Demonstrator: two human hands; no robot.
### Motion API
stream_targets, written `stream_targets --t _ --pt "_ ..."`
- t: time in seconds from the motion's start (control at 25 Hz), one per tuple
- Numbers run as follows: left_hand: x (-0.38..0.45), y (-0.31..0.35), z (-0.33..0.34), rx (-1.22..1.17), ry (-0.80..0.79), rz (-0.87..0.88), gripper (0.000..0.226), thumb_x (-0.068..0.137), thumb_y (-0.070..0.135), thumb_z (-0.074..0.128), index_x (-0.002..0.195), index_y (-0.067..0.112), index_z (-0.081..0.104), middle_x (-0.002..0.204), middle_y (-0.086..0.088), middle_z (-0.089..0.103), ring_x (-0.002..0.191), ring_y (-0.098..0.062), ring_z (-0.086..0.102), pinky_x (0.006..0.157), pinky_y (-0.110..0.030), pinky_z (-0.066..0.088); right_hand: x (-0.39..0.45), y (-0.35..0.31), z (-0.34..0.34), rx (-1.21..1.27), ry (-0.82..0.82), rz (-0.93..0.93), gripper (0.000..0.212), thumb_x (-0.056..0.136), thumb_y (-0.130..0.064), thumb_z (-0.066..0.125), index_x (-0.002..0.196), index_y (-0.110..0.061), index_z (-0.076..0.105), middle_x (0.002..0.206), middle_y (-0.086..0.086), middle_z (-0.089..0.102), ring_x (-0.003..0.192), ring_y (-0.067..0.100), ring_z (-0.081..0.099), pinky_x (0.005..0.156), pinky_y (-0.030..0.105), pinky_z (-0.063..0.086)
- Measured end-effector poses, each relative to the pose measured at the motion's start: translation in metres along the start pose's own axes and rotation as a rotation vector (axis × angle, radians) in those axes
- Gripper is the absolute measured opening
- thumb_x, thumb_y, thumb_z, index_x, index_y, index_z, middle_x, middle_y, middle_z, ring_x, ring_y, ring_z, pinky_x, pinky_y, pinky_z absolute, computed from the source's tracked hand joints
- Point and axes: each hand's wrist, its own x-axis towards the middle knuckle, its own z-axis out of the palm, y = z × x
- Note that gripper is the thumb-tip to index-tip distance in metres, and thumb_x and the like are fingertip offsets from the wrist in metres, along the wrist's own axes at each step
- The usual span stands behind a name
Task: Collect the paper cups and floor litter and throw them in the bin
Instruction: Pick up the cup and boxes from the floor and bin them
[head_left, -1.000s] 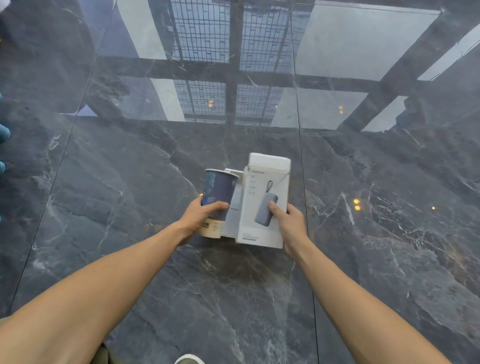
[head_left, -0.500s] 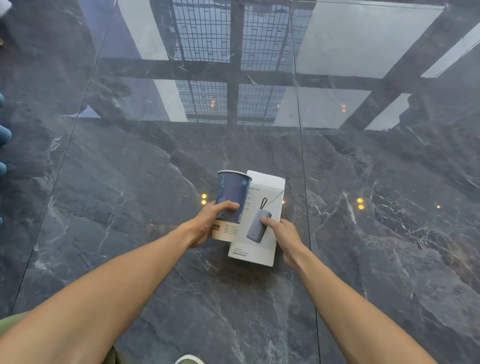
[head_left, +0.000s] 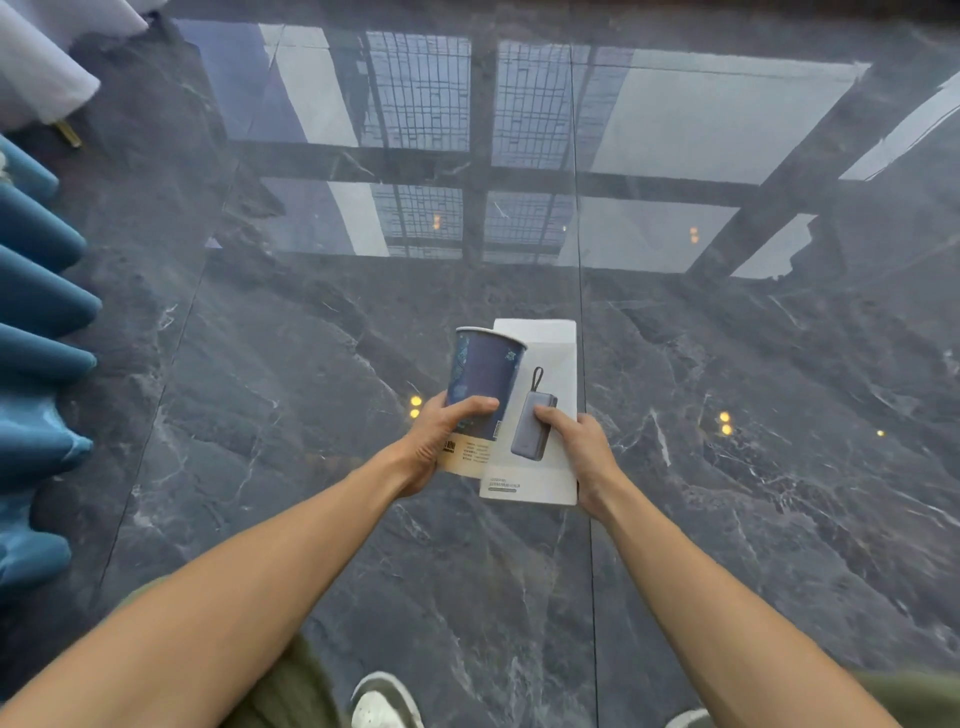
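Both hands are full right now: the left hand (head_left: 434, 441) has its fingers wrapped round a blue paper cup (head_left: 484, 387), thumb across the front, and the right hand (head_left: 582, 457) pinches a white box (head_left: 540, 415) with the thumb on top and the other fingers hidden under it. Cup and box sit touching side by side, dead centre of the frame, held up over the floor (head_left: 779, 519). No bin in view anywhere, so I'd guess the step is carrying this lot to wherever it is. Tip: don't squeeze the cup hard, paper ones crumple and could dribble, and keep the box flat so it doesn't slide out of that pinch. Room-wise, the polished floor ahead and to the right is wide open; blue curtain (head_left: 36, 364) folds crowd the left edge, so I'd keep clear of those.
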Motion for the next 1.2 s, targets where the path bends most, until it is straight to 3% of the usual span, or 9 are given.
stream_targets --t 0.12,0.2,0.36,0.56,0.72,0.84,0.96,1.08,1.2 --pt "-0.068 0.045 0.021 -0.053 0.052 0.002 0.081 0.062 0.051 0.084 0.134 0.018 0.066 0.119 -0.009 0.079 0.111 -0.034 0.074 0.094 -0.050 0.059 -0.075 -0.052 0.000 -0.054 -0.041 -0.034 0.082 0.067 -0.050 0.087 0.131 -0.008 0.056 0.116 0.012 0.075 0.100 0.030 0.077 0.084 0.049 0.065" --pt "-0.127 0.083 0.035 -0.099 0.084 0.017 0.083 0.060 0.051 0.084 0.134 0.019 0.065 0.117 -0.006 0.080 0.104 -0.026 0.077 0.086 -0.042 0.061 -0.138 -0.089 0.005 -0.094 -0.072 -0.039 0.083 0.066 -0.050 0.085 0.132 -0.008 0.057 0.117 0.012 0.075 0.099 0.028 0.077 0.081 0.045 0.065" --pt "-0.271 0.171 0.041 -0.211 0.152 -0.009 0.087 0.055 0.050 0.086 0.132 0.014 0.067 0.108 -0.006 0.082 0.090 -0.021 0.077 0.082 -0.037 0.061 -0.289 -0.177 0.025 -0.159 -0.170 -0.044 0.034 0.088 -0.028 0.070 0.116 -0.011 0.059 0.109 0.013 0.074 0.089 0.024 0.072 0.069 0.037 0.060" --pt "-0.450 0.255 0.013 -0.327 0.227 -0.036 0.087 0.057 0.044 0.088 0.132 0.007 0.065 0.112 -0.016 0.080 0.091 -0.027 0.077 0.082 -0.039 0.062 -0.456 -0.252 0.071 -0.320 -0.250 -0.040 0.058 0.076 -0.039 0.076 0.123 -0.006 0.062 0.115 0.019 0.075 0.104 0.038 0.075 0.082 0.049 0.061" --pt "-0.556 0.278 -0.005 -0.401 0.318 -0.024 0.068 0.070 0.029 0.083 0.130 0.005 0.064 0.112 -0.020 0.079 0.079 -0.022 0.079 0.063 -0.029 0.062 -0.546 -0.268 0.114 -0.426 -0.327 -0.077 0.049 0.081 -0.036 0.077 0.119 -0.009 0.062 0.114 0.015 0.075 0.100 0.031 0.076 0.078 0.045 0.063" --pt "-0.618 0.280 -0.017 -0.366 0.420 0.012 0.082 0.065 0.048 0.088 0.135 0.013 0.062 0.116 -0.012 0.080 0.098 -0.025 0.079 0.083 -0.036 0.064 -0.590 -0.265 0.140 -0.493 -0.387 -0.139 0.027 0.092 -0.026 0.075 0.110 -0.010 0.062 0.107 0.012 0.074 0.087 0.021 0.075 0.068 0.034 0.060" --pt "-0.670 0.269 -0.020 -0.277 0.561 0.032 0.085 0.067 0.074 0.081 0.127 0.016 0.066 0.118 -0.005 0.079 0.109 -0.023 0.076 0.097 -0.036 0.060 -0.621 -0.247 0.154 -0.539 -0.436 -0.147 0.051 0.083 -0.042 0.080 0.115 -0.006 0.063 0.109 0.016 0.076 0.092 0.029 0.077 0.070 0.042 0.064" --pt "-0.718 0.245 -0.025 -0.221 0.668 0.020 0.047 0.089 0.060 0.068 0.116 0.021 0.065 0.115 -0.004 0.077 0.110 -0.023 0.073 0.089 -0.028 0.056 -0.648 -0.220 0.169 -0.579 -0.493 -0.148 0.041 0.087 -0.040 0.078 0.109 -0.008 0.068 0.105 0.015 0.078 0.088 0.028 0.076 0.076 0.049 0.063" --pt "-0.752 0.208 -0.038 -0.184 0.742 0.011 0.055 0.082 0.051 0.083 0.124 0.019 0.066 0.119 -0.001 0.074 0.110 -0.019 0.071 0.097 -0.035 0.057 -0.667 -0.190 0.183 -0.620 -0.528 -0.143 0.047 0.083 -0.044 0.079 0.110 -0.007 0.071 0.106 0.016 0.078 0.089 0.030 0.077 0.075 0.047 0.064"
